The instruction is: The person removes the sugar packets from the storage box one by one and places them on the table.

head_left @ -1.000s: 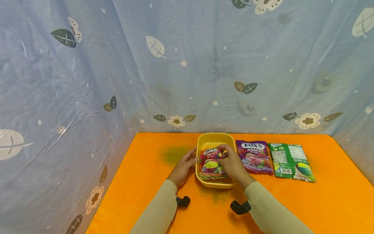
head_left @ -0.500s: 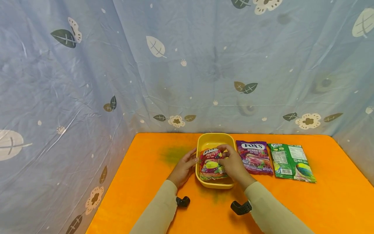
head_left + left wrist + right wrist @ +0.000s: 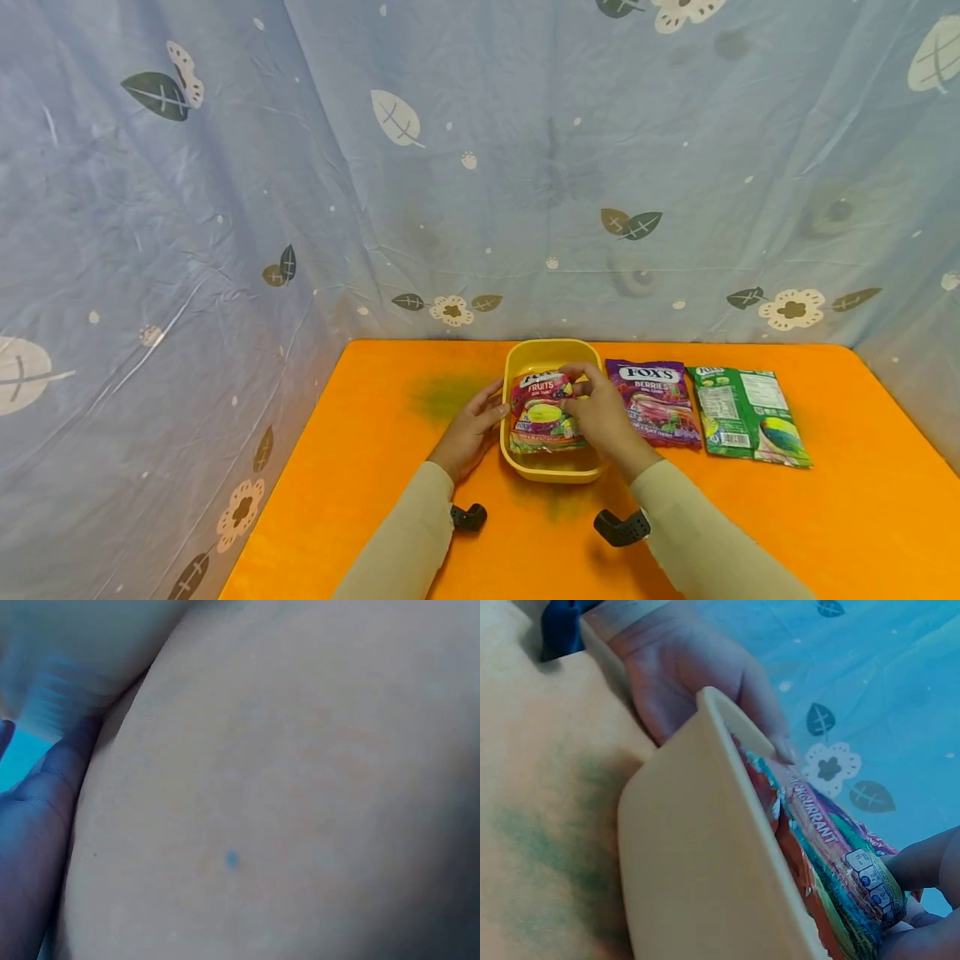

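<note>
In the head view a yellow plastic tub [image 3: 553, 477] stands on the table with a red bag of Fox's fruits candy [image 3: 542, 414] inside it. My right hand [image 3: 602, 417] reaches over the tub and pinches the bag's right edge between thumb and fingers. At the tub's left wall, my left hand [image 3: 471, 429] holds the side, its thumb at the rim. The right wrist view shows the tub's pale outer wall [image 3: 697, 847], the candy bag [image 3: 832, 840] showing above the rim, and the left hand [image 3: 697, 675] beyond. Mostly blurred skin and fingers [image 3: 37, 817] fill the left wrist view.
Right of the tub lies a purple bag of Fox's berries candy [image 3: 656, 408], partly behind the right hand. Beside it is a green candy bag [image 3: 750, 417], back side up. A blue patterned curtain [image 3: 480, 192] borders the orange table [image 3: 390, 417] at the back and sides.
The red candy bag and my right hand have shifted slightly upward in the head view. My left hand has stayed at the tub's side.
</note>
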Motion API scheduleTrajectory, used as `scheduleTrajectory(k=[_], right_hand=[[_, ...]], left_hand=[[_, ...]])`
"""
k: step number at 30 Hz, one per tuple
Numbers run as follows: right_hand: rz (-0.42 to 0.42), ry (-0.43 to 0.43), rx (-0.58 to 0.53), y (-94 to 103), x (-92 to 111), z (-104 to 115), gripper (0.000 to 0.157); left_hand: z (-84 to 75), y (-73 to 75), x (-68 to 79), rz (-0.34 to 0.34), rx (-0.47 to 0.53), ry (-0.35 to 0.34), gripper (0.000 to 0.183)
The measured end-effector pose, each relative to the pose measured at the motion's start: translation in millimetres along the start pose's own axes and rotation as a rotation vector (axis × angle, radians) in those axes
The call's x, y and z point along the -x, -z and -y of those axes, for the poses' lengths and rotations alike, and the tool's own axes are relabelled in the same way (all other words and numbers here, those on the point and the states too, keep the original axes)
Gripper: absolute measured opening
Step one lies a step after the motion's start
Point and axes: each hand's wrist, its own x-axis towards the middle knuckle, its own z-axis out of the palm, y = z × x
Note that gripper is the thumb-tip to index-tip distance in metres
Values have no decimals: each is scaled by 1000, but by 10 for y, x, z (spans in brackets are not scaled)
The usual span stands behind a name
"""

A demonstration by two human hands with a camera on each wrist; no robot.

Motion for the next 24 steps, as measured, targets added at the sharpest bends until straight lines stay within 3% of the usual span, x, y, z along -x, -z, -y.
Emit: scheduleTrajectory(k=[14, 24], right_hand=[[-27, -30, -103, 175, 19, 65, 55], [-34, -3, -170, 294, 60, 90, 56]], left_hand=[[-2, 16, -14, 7, -1, 6, 62], [2, 27, -10, 18, -12, -8, 62]])
